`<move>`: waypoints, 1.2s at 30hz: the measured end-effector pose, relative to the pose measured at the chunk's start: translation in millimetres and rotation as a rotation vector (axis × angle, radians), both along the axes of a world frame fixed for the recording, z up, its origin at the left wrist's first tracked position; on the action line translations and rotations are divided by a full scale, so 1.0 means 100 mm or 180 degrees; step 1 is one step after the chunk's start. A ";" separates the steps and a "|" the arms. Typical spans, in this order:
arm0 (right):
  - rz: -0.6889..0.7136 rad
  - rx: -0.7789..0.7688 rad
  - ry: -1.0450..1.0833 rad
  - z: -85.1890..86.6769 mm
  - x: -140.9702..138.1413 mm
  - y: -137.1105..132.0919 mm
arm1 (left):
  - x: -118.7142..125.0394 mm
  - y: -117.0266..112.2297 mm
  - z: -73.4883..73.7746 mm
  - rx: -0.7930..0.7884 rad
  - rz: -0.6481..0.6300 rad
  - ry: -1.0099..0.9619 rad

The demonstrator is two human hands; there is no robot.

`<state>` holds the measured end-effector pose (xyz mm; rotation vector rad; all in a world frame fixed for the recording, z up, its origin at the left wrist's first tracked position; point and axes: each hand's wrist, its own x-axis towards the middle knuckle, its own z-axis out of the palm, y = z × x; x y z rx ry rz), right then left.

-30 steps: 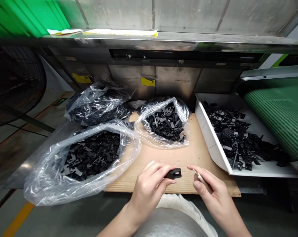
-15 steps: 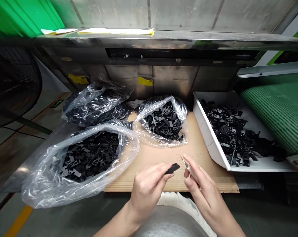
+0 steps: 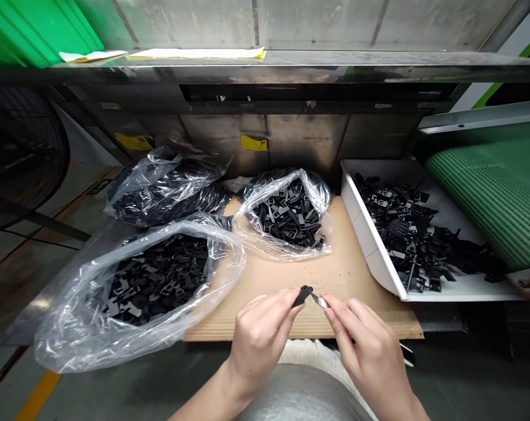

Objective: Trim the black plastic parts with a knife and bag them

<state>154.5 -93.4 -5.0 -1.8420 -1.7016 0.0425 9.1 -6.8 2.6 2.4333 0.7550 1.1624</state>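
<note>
My left hand [image 3: 262, 327] pinches a small black plastic part [image 3: 302, 296] between thumb and fingertips, above the near edge of the cardboard. In my right hand [image 3: 370, 336] is a slim knife [image 3: 321, 302], its pointed metal blade aimed left. The blade's tip meets or nearly meets the part's right end; contact is too small to make out. Most of the knife's handle is hidden in the palm, and its dark end shows past the wrist. Beyond my hands, an open clear bag [image 3: 289, 254] holds many similar-looking black pieces.
To the left lies a larger open plastic bag [image 3: 67, 327] of black parts, with another filled bag [image 3: 168, 181] behind it. A white tray [image 3: 370, 245] of black pieces stands right, beside a green conveyor belt [image 3: 493, 181]. Cardboard [image 3: 265, 275] covers the worktop; a metal shelf [image 3: 317, 58] spans above.
My right hand has turned and brought the knife's blade left and down to the black part. The left hand keeps its pinch, with the part tilted more upward. The view has shifted slightly.
</note>
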 end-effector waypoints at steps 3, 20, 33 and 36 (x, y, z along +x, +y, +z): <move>-0.0071 0.0010 0.0045 -0.01 0.00 0.00 | 0.00 0.00 0.01 -0.0018 0.0001 0.0008; -0.0544 -0.0410 0.2172 -0.06 0.19 0.08 | -0.09 -0.04 -0.02 -0.0408 -0.0143 -0.0184; -0.0070 -0.0524 0.3876 -0.08 -0.54 0.38 | -0.33 0.19 -0.06 -0.3576 -0.0455 -0.1240; -0.0445 0.0123 0.3238 -0.18 -0.75 0.38 | -0.36 0.23 -0.14 -0.4882 -0.0690 -0.2184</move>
